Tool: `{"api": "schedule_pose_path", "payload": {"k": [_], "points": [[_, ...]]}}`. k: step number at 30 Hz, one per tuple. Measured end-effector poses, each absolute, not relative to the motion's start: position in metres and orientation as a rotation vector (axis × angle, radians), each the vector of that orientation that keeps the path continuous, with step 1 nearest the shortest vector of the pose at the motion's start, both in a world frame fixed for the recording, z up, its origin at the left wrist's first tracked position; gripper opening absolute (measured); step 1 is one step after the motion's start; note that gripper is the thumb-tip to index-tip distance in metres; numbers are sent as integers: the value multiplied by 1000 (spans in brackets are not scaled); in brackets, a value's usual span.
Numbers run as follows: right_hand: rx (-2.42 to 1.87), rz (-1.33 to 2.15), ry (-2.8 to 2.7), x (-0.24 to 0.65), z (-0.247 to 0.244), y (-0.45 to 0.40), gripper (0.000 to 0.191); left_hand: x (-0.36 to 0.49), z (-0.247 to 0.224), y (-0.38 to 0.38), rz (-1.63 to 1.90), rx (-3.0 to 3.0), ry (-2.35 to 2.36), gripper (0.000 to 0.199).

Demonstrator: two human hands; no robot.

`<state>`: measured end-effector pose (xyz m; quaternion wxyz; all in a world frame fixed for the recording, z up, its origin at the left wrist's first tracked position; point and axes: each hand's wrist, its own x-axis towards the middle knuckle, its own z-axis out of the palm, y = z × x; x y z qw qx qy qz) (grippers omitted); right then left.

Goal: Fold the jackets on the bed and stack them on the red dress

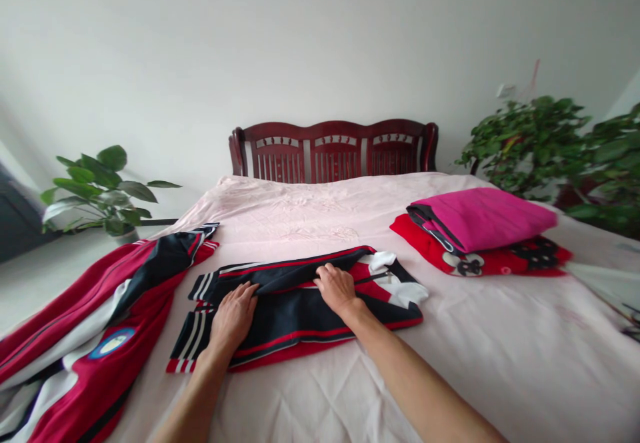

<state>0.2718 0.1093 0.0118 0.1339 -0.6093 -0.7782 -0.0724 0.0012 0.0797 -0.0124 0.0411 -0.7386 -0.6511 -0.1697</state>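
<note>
A navy, red and white zip jacket (300,308) lies on the bed, its sleeves folded inward so that the striped cuffs and hem are on the left and the white collar area on the right. My left hand (234,315) rests at the left end of the jacket, its fingers closed on a fold of the dark cloth. Farther right, my right hand (336,288) has its fingers curled in a pinch on the same fold, near the zip. Both thumbs are largely hidden.
Left of the jacket, a second red and navy jacket (145,323) with a round badge is spread over the bed. A folded magenta garment (490,220) sits on a red one (435,253) at right. Behind are a wooden headboard (335,153) and potted plants (107,190).
</note>
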Motion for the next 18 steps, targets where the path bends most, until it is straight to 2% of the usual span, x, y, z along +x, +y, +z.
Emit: {"api": "schedule_pose_path", "payload": {"k": [9, 18], "points": [[-1718, -218, -2325, 271, 26, 108, 19, 2, -10, 79, -468, -2260, -1993, 43], [-1546, -262, -2247, 323, 8, 74, 15, 5, -8, 76, -451, -2243, -1998, 50]]}}
